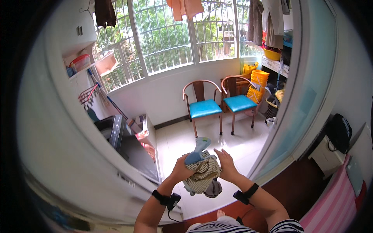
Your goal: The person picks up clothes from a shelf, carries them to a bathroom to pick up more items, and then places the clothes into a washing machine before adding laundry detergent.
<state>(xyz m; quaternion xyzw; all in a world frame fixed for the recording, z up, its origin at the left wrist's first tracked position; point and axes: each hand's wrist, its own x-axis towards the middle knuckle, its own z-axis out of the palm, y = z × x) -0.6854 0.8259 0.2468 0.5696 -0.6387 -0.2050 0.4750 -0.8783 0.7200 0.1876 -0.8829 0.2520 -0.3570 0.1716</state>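
A crumpled bundle of laundry hangs over the tiled floor in front of me. Its main piece is a striped cloth garment (202,174). My left hand (181,169) grips the bundle's left side, thumb over the stripes. On top lies a light-blue and white sock (201,148), its pale end sticking out away from me. A dark grey cloth piece (213,190) dangles underneath. My right hand (228,165) is at the bundle's right edge, fingers spread and pointing away; whether its thumb side presses on the cloth is hard to see.
Two chairs with blue seats (205,108) stand below the barred window. At left is a dark top-lidded appliance (132,151), probably a washing machine. A sliding glass door (303,113) frames the right side. Stacked yellow buckets (258,84) fill the far corner. Clothes (186,8) hang overhead.
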